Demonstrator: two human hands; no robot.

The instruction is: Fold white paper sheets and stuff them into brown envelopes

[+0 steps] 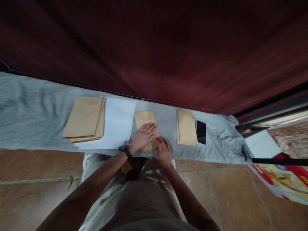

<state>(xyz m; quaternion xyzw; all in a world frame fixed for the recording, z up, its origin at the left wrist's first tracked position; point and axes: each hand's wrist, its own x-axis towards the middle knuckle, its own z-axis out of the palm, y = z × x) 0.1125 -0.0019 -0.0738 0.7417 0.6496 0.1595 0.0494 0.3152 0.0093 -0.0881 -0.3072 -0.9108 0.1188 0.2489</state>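
Observation:
A brown envelope (144, 119) lies on the grey cloth (36, 112) straight ahead of me. My left hand (142, 137), with a black band on the wrist, lies flat on the envelope, fingers stretched out. My right hand (163, 152) rests at the envelope's near right corner, fingers extended and pressed down on its edge. White sheets (115, 123) lie to the left of the envelope, and a stack of brown envelopes (85, 119) partly covers them.
A smaller pile of brown envelopes (186, 126) lies to the right, with a dark phone (201, 132) beside it. A dark red curtain (168, 48) hangs behind the cloth. Tiled floor (228, 192) is below; colourful printed material (286, 179) and white paper (262, 144) lie at right.

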